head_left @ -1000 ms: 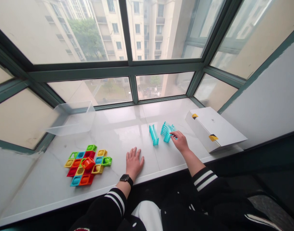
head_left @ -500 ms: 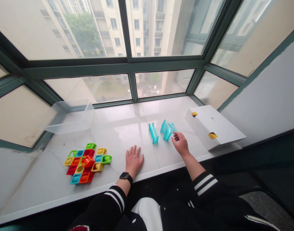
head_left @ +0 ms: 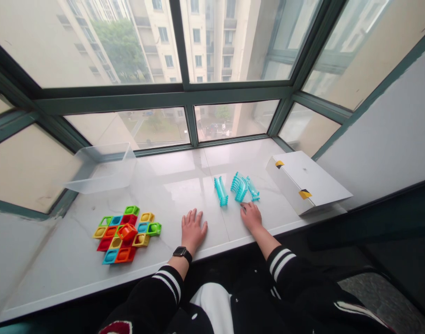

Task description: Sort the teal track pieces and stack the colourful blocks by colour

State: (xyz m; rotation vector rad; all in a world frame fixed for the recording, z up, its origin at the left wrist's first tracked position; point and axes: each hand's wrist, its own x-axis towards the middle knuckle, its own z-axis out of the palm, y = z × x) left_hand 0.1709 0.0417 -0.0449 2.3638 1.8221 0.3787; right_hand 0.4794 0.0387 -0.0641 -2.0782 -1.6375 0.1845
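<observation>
My left hand (head_left: 193,229) lies palm down on the white ledge with its fingers spread and nothing in it. A black watch is on that wrist. My right hand (head_left: 251,216) rests on the ledge with fingers loosely bent, and I see nothing in it. Its fingertips are just below the stack of curved clear teal track pieces (head_left: 239,187); whether they touch cannot be made out. A straight clear teal track piece (head_left: 221,191) lies left of the stack. Another clear teal piece (head_left: 253,189) lies slanted against or close to the stack's right side.
Colourful blocks with round hollows (head_left: 115,243), in red, orange, yellow, green and blue, sit clustered at left, one orange block on top. A clear plastic bin (head_left: 108,178) stands behind them. A white box (head_left: 310,178) with yellow-black tabs stands at right. Windows border the ledge (head_left: 177,167).
My right hand has drawn left and toward me from the right-hand teal piece, which now shows fully. My left hand has stayed in place.
</observation>
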